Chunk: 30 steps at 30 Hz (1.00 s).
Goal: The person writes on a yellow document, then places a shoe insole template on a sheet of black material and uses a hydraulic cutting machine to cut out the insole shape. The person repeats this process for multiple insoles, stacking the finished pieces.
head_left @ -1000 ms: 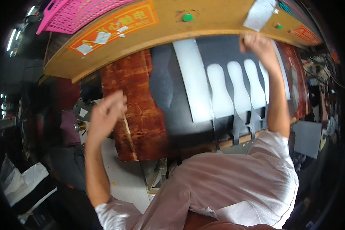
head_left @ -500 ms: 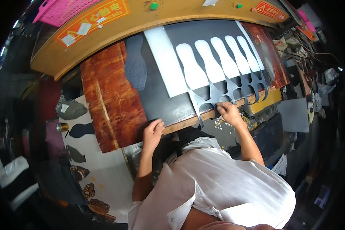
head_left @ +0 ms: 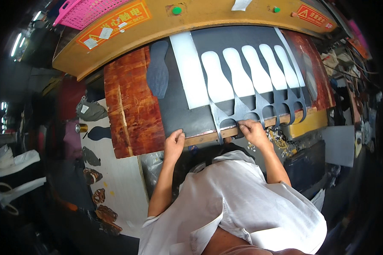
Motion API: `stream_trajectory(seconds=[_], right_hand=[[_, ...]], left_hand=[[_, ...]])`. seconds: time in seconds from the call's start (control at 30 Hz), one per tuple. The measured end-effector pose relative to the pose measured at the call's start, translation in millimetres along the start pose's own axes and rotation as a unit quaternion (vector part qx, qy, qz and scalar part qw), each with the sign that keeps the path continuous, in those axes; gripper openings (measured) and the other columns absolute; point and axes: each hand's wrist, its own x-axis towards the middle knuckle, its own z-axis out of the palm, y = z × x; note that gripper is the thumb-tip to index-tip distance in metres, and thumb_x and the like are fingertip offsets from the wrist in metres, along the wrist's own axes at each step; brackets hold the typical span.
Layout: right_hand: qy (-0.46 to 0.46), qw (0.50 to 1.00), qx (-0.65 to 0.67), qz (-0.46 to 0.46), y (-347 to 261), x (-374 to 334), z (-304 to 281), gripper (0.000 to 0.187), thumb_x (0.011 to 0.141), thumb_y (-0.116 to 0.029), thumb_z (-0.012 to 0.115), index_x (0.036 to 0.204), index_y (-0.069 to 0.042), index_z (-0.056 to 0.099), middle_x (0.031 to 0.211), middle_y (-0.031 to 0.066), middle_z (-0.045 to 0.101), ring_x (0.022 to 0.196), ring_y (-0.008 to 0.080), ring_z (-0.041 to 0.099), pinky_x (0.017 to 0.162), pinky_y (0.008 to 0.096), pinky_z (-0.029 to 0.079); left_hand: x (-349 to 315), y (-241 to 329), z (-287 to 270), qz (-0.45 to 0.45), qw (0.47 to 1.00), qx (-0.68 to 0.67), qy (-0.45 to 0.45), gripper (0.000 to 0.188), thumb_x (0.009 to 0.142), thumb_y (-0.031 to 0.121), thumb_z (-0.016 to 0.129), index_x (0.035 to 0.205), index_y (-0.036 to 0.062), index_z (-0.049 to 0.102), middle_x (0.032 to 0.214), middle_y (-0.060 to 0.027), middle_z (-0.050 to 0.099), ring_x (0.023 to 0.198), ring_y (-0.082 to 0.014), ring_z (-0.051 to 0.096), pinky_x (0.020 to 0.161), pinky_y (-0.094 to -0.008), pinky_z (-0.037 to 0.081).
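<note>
A dark sheet [head_left: 232, 36] with several sole-shaped cutouts lies over a white board [head_left: 187, 68], which shows white through the holes. Thin looped strips at the sheet's near end hang over the wooden front edge of the worktop. My right hand [head_left: 255, 134] is closed at that edge, thumb and fingers pinching the looped strip. Farther left, my left hand [head_left: 174, 144] is closed round the near left corner of a black board [head_left: 181, 121] under the white one. Part of its fingers is hidden. A dark sole-shaped piece [head_left: 158, 70] lies beyond it.
A yellow machine beam [head_left: 208, 19] with green buttons spans the far side. Reddish-brown worn boards [head_left: 134, 106] flank the worktop. To the left, a pale side table [head_left: 127, 187] holds dark pieces and brown cutting shapes. A pink basket [head_left: 85, 12] sits on the beam.
The whole view has shifted slightly right as my head moved. Both hands keep about the same places along the front edge, and the cut sheet looks unmoved on the board.
</note>
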Motion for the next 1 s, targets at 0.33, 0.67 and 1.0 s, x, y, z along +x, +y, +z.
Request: stream_trajectory(seconds=[0.33, 0.67, 1.0], right_hand=[[0.063, 0.993, 0.095, -0.002, 73.3, 29.1, -105.4, 0.022, 0.102, -0.013, 0.066, 0.114, 0.002, 0.077, 0.107, 0.0231, 0.076, 0.096, 0.0379, 0.074, 0.087, 0.041, 0.057], [0.067, 0.997, 0.044, 0.003, 117.7, 16.8, -149.6, 0.019, 0.1, -0.009, 0.068, 0.113, 0.002, 0.077, 0.102, 0.0218, 0.075, 0.095, 0.0383, 0.074, 0.085, 0.0402, 0.057], [0.103, 0.991, 0.048, 0.074, 122.2, 0.8, -137.2, 0.022, 0.101, -0.012, 0.068, 0.116, 0.001, 0.077, 0.104, 0.0203, 0.077, 0.094, 0.035, 0.075, 0.085, 0.0396, 0.057]], left_hand=[[105.4, 65.9, 19.7, 0.113, 0.928, 0.297, 0.195, 0.073, 0.093, 0.034, 0.077, 0.153, 0.0014, 0.052, 0.153, -0.0299, 0.05, 0.14, -0.0488, 0.048, 0.118, -0.0548, 0.041], [239.2, 111.3, -12.3, -0.05, 0.864, 0.48, 0.144, 0.127, 0.078, 0.083, 0.074, 0.167, 0.0043, 0.029, 0.167, -0.0283, 0.035, 0.152, -0.048, 0.038, 0.122, -0.0543, 0.039], [271.2, 140.5, -19.6, -0.057, 0.801, 0.594, 0.041, 0.058, 0.099, 0.014, 0.05, 0.142, -0.0229, 0.039, 0.124, -0.038, 0.07, 0.118, -0.0449, 0.072, 0.103, -0.0474, 0.058]])
